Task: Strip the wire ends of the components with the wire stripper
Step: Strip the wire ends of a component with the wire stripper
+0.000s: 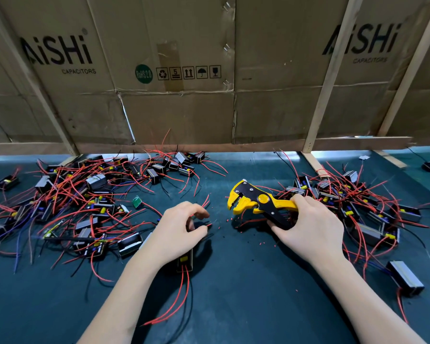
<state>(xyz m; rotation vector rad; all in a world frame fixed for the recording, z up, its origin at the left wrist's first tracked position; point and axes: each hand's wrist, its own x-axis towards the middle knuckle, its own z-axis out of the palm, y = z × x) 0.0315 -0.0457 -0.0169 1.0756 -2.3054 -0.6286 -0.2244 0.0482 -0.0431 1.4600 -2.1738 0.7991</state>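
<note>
The right hand (308,229) holds the yellow and black wire stripper (261,202) by its two handles, with the fingers curled around them. The tool lies almost flat above the dark green table mat (233,281), its nose points to the left, and its jaws stand apart. The left hand (176,232) holds a small black box component with a yellow part (185,260), which shows under the palm. The thumb and first fingers of this hand are bent together around thin red and black wire ends (205,203), near the nose of the tool but not touching it. More red wires (176,304) of the same component run down toward the person. Small red pieces of insulation (261,243) lie on the mat between the hands. A big pile of similar components with red wires (85,194) lies on the left, and another pile (353,202) lies on the right behind the right hand. Brown cardboard sheets with printed letters (159,70) stand behind the table.
</note>
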